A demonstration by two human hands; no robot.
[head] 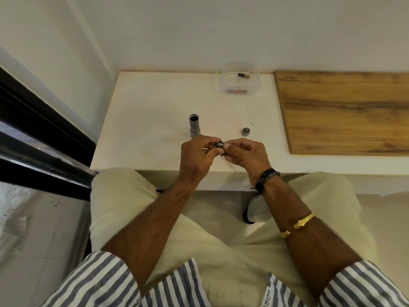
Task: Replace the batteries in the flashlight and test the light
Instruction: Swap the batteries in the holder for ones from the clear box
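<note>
Both hands meet in the middle of the frame, just above the near edge of the white bench (155, 103). The left hand (195, 155) and the right hand (245, 155) pinch one small black part (219, 144) between their fingertips. It looks like the battery holder, but it is too small to be sure.

The grey flashlight (194, 126) stands up on the bench just above the left hand. Its open end faces up and looks dark inside. Its cap (245, 131) sits on the bench to the right, above the right hand and apart from the flashlight.

A clear box (240, 79) rests at the far edge of the bench, in the upper middle of the frame. A battery (243, 74) lies inside it, and more batteries (236, 91) lie at its near side.

A wood board (343, 111) lies at the right.
</note>
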